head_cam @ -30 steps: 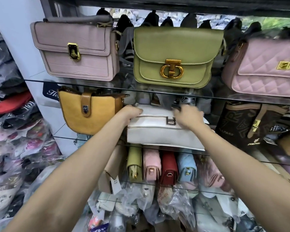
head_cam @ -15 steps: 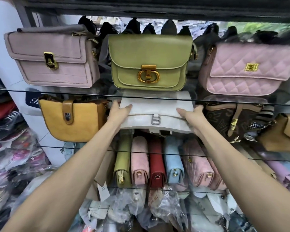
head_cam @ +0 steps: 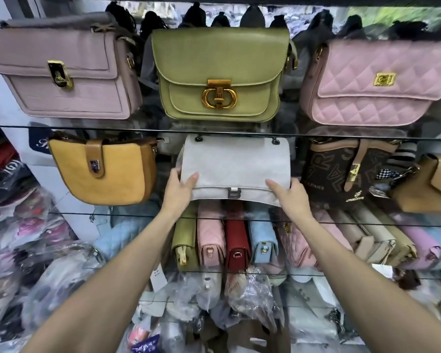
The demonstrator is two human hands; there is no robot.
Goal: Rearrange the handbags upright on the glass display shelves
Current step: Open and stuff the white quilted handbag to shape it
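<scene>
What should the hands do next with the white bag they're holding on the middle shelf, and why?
Probably let go gently and see if it stands. The white fabric flap handbag already faces front between the mustard leather saddle bag and the brown lettered bag, with the left hand and right hand gripping its lower corners.

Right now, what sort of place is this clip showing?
Most likely a handbag shop or stall: glass shelves displaying bags such as the green handbag, plastic-wrapped stock below, and a hanging tag.
</scene>
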